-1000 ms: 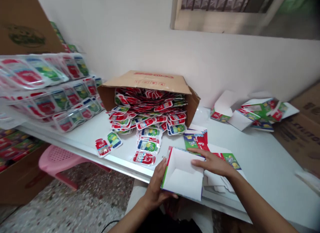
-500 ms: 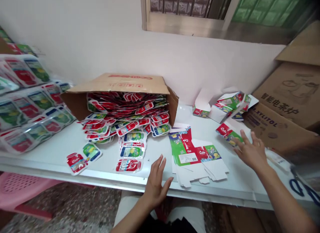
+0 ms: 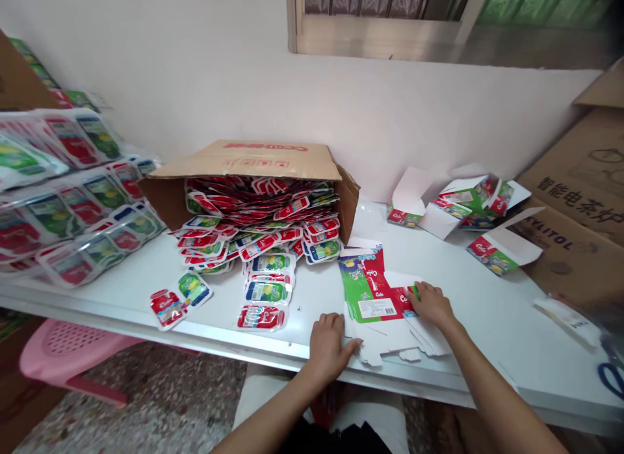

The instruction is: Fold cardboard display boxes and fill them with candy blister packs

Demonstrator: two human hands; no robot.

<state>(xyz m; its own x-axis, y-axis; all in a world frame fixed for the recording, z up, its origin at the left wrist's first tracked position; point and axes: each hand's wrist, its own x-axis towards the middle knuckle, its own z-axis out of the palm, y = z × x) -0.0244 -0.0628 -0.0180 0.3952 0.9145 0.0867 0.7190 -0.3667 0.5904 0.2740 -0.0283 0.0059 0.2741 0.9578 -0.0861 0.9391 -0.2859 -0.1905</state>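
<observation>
A stack of flat printed cartons (image 3: 373, 278), red and green with white flaps, lies on the table in front of me. My right hand (image 3: 429, 304) is at the stack's right side, its bent fingers closed on the top flat carton. At the stack's lower left corner rests my left hand (image 3: 330, 347), holding nothing, with the thumb apart from the fingers and close to the white flaps. A folded open carton (image 3: 494, 255) with a raised white flap stands to the right. Several more folded cartons (image 3: 451, 210) stand against the wall.
A brown cardboard box (image 3: 253, 158) lies on its side, spilling red and green sachets (image 3: 263, 246). Strips of packed sachets (image 3: 92, 207) are piled at left. Large cartons (image 3: 580, 226) stand at right, near blue scissor handles (image 3: 609, 379). A pink stool (image 3: 73, 350) is below.
My right hand has left the folded carton at right and come back left onto the flat stack. My left hand has moved slightly to the stack's corner. The view has turned slightly left.
</observation>
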